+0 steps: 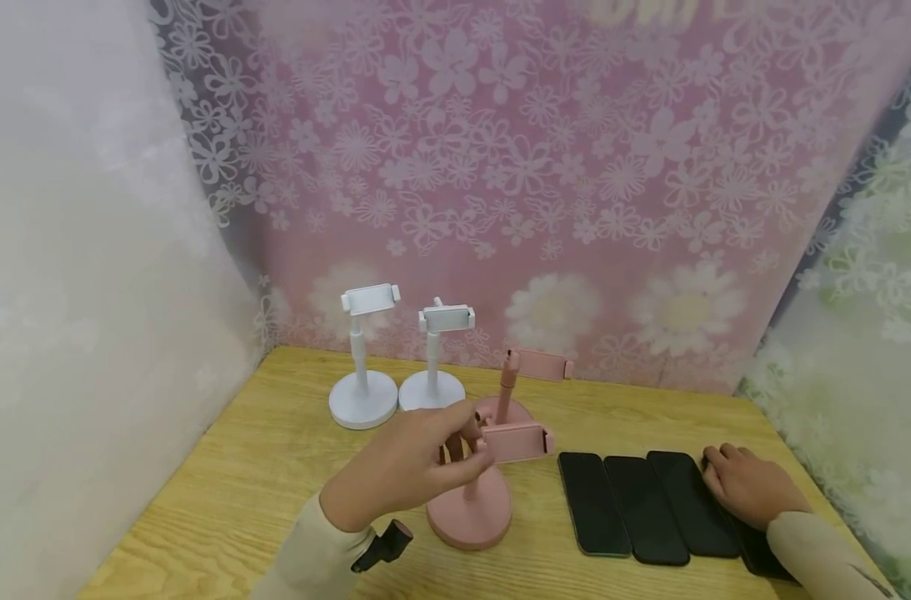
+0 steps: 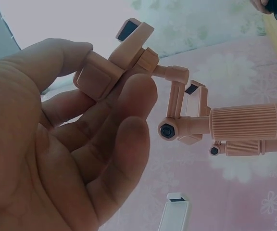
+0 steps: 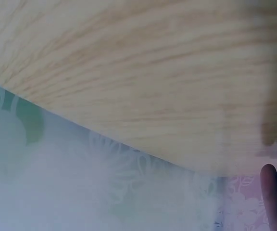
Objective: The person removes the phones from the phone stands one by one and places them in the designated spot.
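Note:
My left hand [image 1: 417, 458] pinches one end of the clamp on the nearer pink phone stand [image 1: 468, 512]. In the left wrist view, the thumb presses the outer face of the pink clamp end [image 2: 94, 77], and the other fingers bend behind it. My right hand [image 1: 751, 486] lies over the upper part of the rightmost black smartphone [image 1: 763, 552], its fingers curled at the far end. Much of that phone is hidden under the hand and sleeve. In the right wrist view only a finger [image 3: 271, 197] beside a dark edge shows.
Beside the right hand lie more black smartphones [image 1: 593, 504] in a row. A second pink stand [image 1: 506, 392] is just behind the nearer one. Two white phone stands [image 1: 362, 400] stand at the back left of the wooden table [image 1: 222, 492]. Floral cloth [image 1: 455, 167] hangs behind.

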The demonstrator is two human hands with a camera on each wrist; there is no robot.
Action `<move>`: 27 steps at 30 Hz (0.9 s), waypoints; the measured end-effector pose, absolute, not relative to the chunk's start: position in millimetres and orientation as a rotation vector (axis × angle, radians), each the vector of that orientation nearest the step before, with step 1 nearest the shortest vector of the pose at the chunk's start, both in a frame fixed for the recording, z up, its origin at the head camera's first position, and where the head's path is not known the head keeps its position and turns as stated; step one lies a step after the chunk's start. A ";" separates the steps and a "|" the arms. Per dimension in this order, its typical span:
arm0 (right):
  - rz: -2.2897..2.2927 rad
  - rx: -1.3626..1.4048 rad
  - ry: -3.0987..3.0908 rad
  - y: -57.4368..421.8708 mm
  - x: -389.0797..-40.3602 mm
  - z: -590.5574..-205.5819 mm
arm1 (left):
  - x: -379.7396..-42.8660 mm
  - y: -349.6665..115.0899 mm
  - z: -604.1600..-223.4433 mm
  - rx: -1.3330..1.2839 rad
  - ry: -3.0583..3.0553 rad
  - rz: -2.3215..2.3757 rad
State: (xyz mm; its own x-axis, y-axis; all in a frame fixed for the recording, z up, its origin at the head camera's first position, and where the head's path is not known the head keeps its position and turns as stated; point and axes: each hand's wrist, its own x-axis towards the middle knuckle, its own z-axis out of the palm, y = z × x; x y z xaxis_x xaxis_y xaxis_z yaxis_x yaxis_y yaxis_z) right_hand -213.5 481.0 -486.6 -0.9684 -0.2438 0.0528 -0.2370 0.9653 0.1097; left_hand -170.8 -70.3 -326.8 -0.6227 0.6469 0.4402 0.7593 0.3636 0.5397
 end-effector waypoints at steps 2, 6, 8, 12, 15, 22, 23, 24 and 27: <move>-0.172 0.377 -3.028 481.0 -213.3 -490.6 | -171.2 -69.5 -325.9 -1.282 -2.471 -1.086; -0.236 0.417 -2.914 480.2 -212.6 -500.0 | -172.0 -69.3 -324.7 -1.276 -2.484 -1.051; -0.270 0.439 -2.872 478.6 -213.1 -505.0 | -172.4 -69.3 -324.9 -1.268 -2.488 -1.035; -0.366 0.507 -2.883 473.8 -214.6 -512.7 | -172.7 -68.8 -326.1 -1.243 -2.519 -0.980; -0.513 0.607 -2.878 472.9 -213.4 -513.8 | -173.0 -66.8 -326.7 -1.228 -2.558 -0.933; -0.410 0.530 -2.960 468.1 -213.7 -500.6 | -173.5 -63.3 -324.7 -1.201 -2.554 -0.860; -0.326 0.468 -2.970 464.8 -214.7 -499.3 | -173.0 -63.5 -324.2 -1.195 -2.551 -0.850; -0.231 0.406 -2.975 459.7 -214.9 -497.5 | -172.3 -63.9 -323.6 -1.193 -2.551 -0.844; 0.100 0.225 -2.853 435.1 -213.5 -489.2 | -170.1 -64.9 -322.7 -1.199 -2.560 -0.803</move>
